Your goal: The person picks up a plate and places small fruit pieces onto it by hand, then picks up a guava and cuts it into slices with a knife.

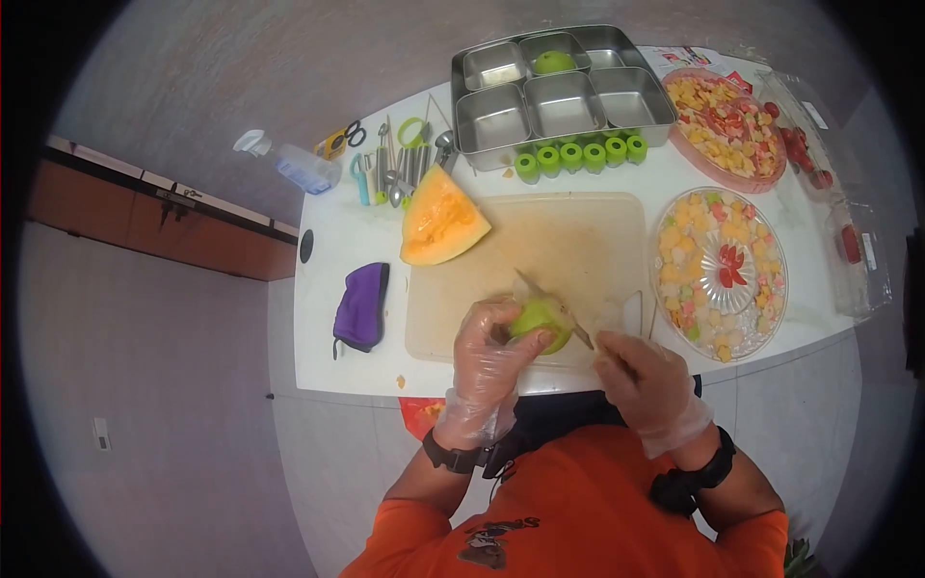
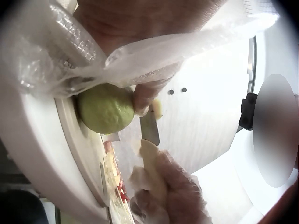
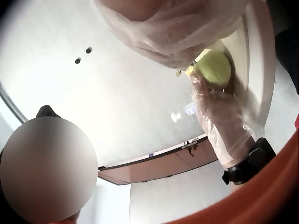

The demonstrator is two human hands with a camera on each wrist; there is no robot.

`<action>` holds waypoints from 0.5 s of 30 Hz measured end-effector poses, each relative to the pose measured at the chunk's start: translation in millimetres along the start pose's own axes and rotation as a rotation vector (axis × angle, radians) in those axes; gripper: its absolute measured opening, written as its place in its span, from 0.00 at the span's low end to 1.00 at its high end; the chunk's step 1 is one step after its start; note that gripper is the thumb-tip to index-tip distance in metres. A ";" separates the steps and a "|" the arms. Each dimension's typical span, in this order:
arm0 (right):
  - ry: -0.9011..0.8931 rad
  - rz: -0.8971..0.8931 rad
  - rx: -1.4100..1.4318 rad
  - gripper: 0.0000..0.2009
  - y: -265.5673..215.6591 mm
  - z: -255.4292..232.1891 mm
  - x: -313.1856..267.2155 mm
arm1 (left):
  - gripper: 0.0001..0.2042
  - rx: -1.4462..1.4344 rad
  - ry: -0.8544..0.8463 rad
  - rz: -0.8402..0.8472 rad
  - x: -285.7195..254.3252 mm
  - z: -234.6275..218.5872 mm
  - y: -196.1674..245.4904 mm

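Low over the front of the cutting board (image 1: 588,231), my gloved left hand (image 1: 489,352) grips a round green guava (image 1: 545,318). Its bumpy skin shows in the left wrist view, with a thumb against the side of the guava (image 2: 105,112). My right hand (image 1: 653,383), also in a clear plastic glove, holds a knife (image 1: 582,333) by its pale handle. The blade (image 2: 149,127) lies across the guava in the head view. An orange-fleshed melon wedge (image 1: 445,222) rests on the board's back left corner.
Behind the board stands a steel compartment tray (image 1: 466,154) with another green fruit (image 1: 554,63) inside; green-topped cutters (image 1: 571,156) line its front. To the right are a glass fruit platter (image 1: 665,279) and a pink bowl (image 1: 686,144). Utensils (image 1: 395,173) and a purple pouch (image 1: 360,306) lie left.
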State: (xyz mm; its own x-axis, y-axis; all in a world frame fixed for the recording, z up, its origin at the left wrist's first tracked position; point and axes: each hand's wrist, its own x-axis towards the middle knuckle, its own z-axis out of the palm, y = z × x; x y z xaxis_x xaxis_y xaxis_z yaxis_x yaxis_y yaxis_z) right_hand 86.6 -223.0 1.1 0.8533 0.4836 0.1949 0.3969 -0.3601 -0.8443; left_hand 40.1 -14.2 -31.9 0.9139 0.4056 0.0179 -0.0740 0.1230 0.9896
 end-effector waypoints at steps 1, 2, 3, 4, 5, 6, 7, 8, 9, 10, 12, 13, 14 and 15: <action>0.003 -0.003 0.000 0.12 0.9 -0.4 -1.2 | 0.20 0.022 -0.007 -0.016 -0.3 0.3 1.4; 0.028 -0.092 -0.060 0.14 1.6 -0.6 -2.1 | 0.20 0.045 -0.011 -0.033 -0.3 0.3 2.5; 0.053 -0.180 -0.118 0.15 2.4 -0.5 -2.5 | 0.20 0.046 -0.009 -0.030 0.1 -1.1 1.2; 0.052 -0.183 -0.117 0.15 3.7 -0.7 -3.0 | 0.21 0.025 -0.032 -0.005 0.6 -3.2 -1.9; 0.066 -0.192 -0.145 0.16 5.1 -1.1 -3.7 | 0.21 0.004 -0.055 0.018 0.4 -4.3 -3.5; 0.083 -0.200 -0.174 0.17 5.9 -1.4 -4.3 | 0.21 0.006 -0.055 0.019 -0.2 -4.3 -3.0; 0.085 -0.199 -0.173 0.17 6.2 -1.7 -4.1 | 0.20 0.046 -0.030 0.030 -0.8 -4.1 -2.2; 0.088 -0.183 -0.186 0.18 6.4 -2.9 -3.9 | 0.20 0.084 -0.005 0.039 -1.6 -3.6 -1.9; 0.092 -0.168 -0.202 0.18 6.7 -4.6 -4.0 | 0.20 0.082 -0.008 0.039 -0.9 -5.0 -2.3; 0.095 -0.168 -0.205 0.18 7.0 -5.7 -4.3 | 0.20 0.206 -0.029 0.119 1.0 -8.8 -2.5; 0.107 -0.159 -0.188 0.18 6.8 -5.6 -4.0 | 0.20 0.333 -0.047 0.204 3.1 -11.4 -0.3; 0.109 -0.163 -0.186 0.18 6.5 -5.3 -4.2 | 0.20 0.425 -0.048 0.252 3.7 -11.4 1.7; 0.116 -0.153 -0.177 0.18 6.1 -4.9 -5.1 | 0.21 0.518 -0.049 0.299 3.9 -11.4 4.1; 0.123 -0.144 -0.167 0.18 5.6 -4.3 -5.8 | 0.21 0.522 -0.046 0.303 3.9 -10.5 9.8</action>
State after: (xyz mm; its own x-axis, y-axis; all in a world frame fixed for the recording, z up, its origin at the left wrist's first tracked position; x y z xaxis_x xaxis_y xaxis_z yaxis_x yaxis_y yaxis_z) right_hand 85.3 -231.2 -2.6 0.8147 0.4422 0.3752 0.5590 -0.4264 -0.7111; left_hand 38.8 -1.9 -23.6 0.9000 0.3116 0.3048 -0.1392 -0.4572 0.8784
